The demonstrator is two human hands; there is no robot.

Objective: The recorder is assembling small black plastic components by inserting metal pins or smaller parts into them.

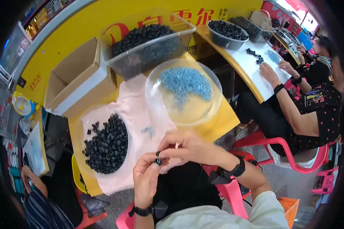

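My left hand (144, 179) pinches a small black plastic knob-like part (158, 162) between thumb and fingertips, just over the near edge of the table. Right above it, my right hand (191, 148) has thumb and forefinger closed together. A dark speck shows at those fingertips, too small to name. To the left of my hands, a shallow round tray holds a heap of similar black parts (109, 147). A few small silvery screw-like pieces (148, 131) lie on the pink cloth (132, 103) ahead. Beyond them, many more such pieces (187, 84) fill part of a clear round tray (172, 116).
A large clear bin (141, 63) of black parts and an open cardboard box (78, 76) stand at the back. Right, a co-worker's hands (269, 74) work at another table (252, 72) with a bowl (227, 40) of black parts. Another person's arm (32, 179) shows at left.
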